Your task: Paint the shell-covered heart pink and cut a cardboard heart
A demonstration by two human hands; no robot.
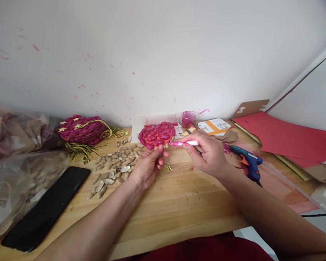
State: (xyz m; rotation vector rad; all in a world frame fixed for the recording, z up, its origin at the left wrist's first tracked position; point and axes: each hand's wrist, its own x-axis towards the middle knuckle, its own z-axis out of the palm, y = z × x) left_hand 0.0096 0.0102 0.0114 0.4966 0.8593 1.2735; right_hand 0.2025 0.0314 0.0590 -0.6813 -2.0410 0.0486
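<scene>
My left hand (pixel 149 165) grips the lower edge of a round red craft piece (pixel 157 136) covered with peanut shells painted glossy magenta. A few shells at its lower right edge, by my left fingertips, are still bare tan. My right hand (pixel 208 152) is closed around a white-handled paintbrush (pixel 190 143), and its pink tip meets that lower right edge. Yellow-green strings (pixel 167 167) hang below the piece. Loose peanut shells (pixel 116 163) lie spread on the wooden table to the left of my left hand.
A black phone (pixel 47 208) and plastic bags (pixel 24 188) lie at left, near a magenta shell-covered piece (pixel 84 130) with stars. A pink-stained cup (pixel 188 119) stands by the wall. A blue glue gun (pixel 247 159) and red paper sheets (pixel 290 134) are at right.
</scene>
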